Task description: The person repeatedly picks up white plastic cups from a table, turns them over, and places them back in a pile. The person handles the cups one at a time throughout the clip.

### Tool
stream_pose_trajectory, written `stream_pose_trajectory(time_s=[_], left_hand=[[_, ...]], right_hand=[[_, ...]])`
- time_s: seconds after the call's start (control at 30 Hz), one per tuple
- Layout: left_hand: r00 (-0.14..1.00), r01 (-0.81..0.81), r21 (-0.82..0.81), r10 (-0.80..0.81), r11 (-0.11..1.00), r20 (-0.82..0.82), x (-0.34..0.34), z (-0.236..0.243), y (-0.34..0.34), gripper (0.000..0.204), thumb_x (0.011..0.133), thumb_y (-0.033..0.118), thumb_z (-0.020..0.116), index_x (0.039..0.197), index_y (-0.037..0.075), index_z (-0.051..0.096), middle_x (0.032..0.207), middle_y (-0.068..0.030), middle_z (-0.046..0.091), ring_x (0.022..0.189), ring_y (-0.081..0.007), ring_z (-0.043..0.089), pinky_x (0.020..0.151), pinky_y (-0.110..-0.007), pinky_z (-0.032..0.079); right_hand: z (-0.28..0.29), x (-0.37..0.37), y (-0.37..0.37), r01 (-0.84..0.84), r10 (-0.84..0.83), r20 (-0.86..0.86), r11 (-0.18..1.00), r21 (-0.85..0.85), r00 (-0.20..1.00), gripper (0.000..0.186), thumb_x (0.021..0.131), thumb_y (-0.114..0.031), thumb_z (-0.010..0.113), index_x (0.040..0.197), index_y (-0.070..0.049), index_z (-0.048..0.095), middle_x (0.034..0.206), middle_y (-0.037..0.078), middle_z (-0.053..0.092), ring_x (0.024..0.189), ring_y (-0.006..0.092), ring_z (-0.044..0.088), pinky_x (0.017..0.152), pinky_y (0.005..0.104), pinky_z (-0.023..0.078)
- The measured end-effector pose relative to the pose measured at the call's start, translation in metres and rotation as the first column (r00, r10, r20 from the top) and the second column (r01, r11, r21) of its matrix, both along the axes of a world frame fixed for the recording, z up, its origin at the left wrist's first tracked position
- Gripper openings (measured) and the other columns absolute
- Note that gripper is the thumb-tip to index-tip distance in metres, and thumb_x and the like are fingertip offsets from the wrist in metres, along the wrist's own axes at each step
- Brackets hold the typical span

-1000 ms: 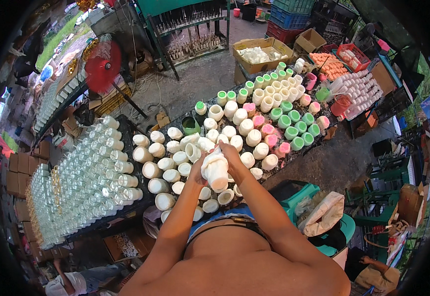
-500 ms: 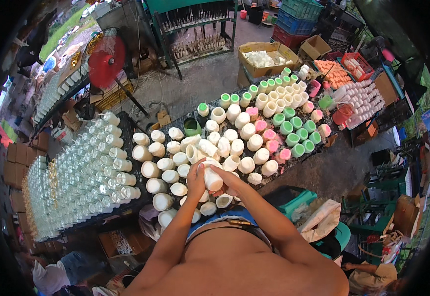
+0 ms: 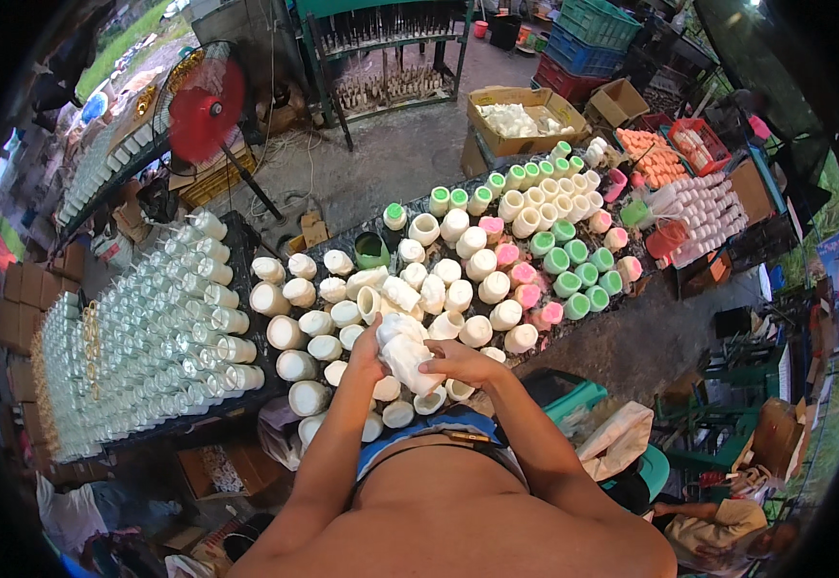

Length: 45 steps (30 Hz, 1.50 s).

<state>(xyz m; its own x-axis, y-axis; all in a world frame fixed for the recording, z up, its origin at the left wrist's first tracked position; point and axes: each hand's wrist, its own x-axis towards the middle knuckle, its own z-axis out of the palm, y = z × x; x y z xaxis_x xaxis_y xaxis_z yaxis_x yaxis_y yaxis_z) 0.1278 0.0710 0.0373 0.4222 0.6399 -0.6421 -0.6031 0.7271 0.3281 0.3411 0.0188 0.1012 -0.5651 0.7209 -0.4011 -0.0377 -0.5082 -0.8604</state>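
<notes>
Between my two hands, over the near edge of the table, is a white moulded piece (image 3: 403,349) with a lumpy, sculpted surface. My left hand (image 3: 367,353) is closed against its left side. On its lower right, my right hand (image 3: 460,362) grips it with the thumb on top, the other fingers partly hidden beneath. Just beyond the piece lie white chunky moulds (image 3: 402,293), some tilted against each other. Cream-white cup-shaped moulds (image 3: 286,333) stand in rows to the left and in front.
Green-topped moulds (image 3: 556,260) and pink-filled ones (image 3: 526,271) stand to the right. Many clear glass jars (image 3: 179,318) cover the left table. A red fan (image 3: 209,109) stands behind. A cardboard box (image 3: 498,144) of white pieces is at the back. A person (image 3: 718,528) is at lower right.
The white piece has turned in my hands, now showing its sculpted side instead of a smooth rounded end. My right hand has shifted to its lower right. The view has moved slightly.
</notes>
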Motion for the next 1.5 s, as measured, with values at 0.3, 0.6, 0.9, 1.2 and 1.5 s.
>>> stream_pose_trajectory(time_s=[0.3, 0.6, 0.9, 1.2, 1.5], left_hand=[[0.855, -0.208, 0.290, 0.317, 0.934, -0.410, -0.019, -0.046, 0.033, 0.028, 0.107, 0.029, 0.050, 0.121, 0.007, 0.060, 0.110, -0.0086, 0.069, 0.099, -0.0257, 0.069, 0.089, -0.042, 0.057], [0.920, -0.336, 0.046, 0.338, 0.941, -0.200, -0.070, 0.005, 0.005, 0.058, 0.104, 0.060, 0.040, 0.133, 0.014, 0.059, 0.126, -0.0084, 0.065, 0.112, -0.0292, 0.064, 0.095, -0.051, 0.052], [0.918, -0.396, 0.085, 0.394, 0.914, 0.036, -0.064, 0.029, -0.040, 0.069, 0.098, 0.071, 0.039, 0.140, 0.018, 0.054, 0.138, -0.0099, 0.058, 0.124, -0.0332, 0.055, 0.102, -0.058, 0.039], [0.968, -0.253, 0.232, 0.248, 0.939, 0.051, -0.057, 0.021, -0.044, 0.065, 0.093, 0.059, 0.058, 0.141, 0.016, 0.051, 0.136, -0.0101, 0.059, 0.122, -0.0306, 0.058, 0.098, -0.057, 0.046], [0.976, -0.182, 0.312, 0.211, 0.933, -0.061, -0.017, 0.049, -0.022, 0.045, 0.095, 0.005, 0.056, 0.139, 0.011, 0.045, 0.127, -0.0111, 0.061, 0.116, -0.0255, 0.064, 0.088, -0.047, 0.060]], right_hand=[[0.007, 0.049, 0.043, 0.081, -0.134, -0.190, 0.961, -0.263, 0.973, 0.039, 0.100, -0.030, 0.058, 0.116, 0.006, 0.061, 0.092, 0.014, 0.072, 0.073, 0.0200, 0.070, 0.061, 0.0293, 0.055], [0.005, 0.096, 0.180, -0.409, -0.377, 0.823, 0.731, 0.546, 0.425, 0.068, 0.085, -0.054, 0.072, 0.120, 0.003, 0.062, 0.104, 0.024, 0.072, 0.100, 0.0375, 0.070, 0.085, 0.0461, 0.055], [-0.054, 0.059, 0.250, -0.813, -0.456, 0.884, 0.473, 0.340, 0.105, 0.038, 0.077, -0.040, 0.075, 0.100, -0.010, 0.070, 0.088, 0.013, 0.073, 0.082, 0.0292, 0.073, 0.070, 0.0451, 0.056], [-0.093, 0.048, 0.242, -0.756, -0.536, 0.841, 0.518, 0.400, 0.077, 0.025, 0.082, -0.032, 0.074, 0.098, -0.013, 0.073, 0.096, 0.009, 0.074, 0.087, 0.0268, 0.074, 0.072, 0.0437, 0.057], [-0.032, -0.027, 0.053, 0.020, 0.011, 0.235, 0.991, -0.130, 0.972, 0.064, 0.104, -0.060, 0.043, 0.118, -0.003, 0.069, 0.110, 0.007, 0.072, 0.095, 0.0178, 0.065, 0.085, 0.0342, 0.048]])
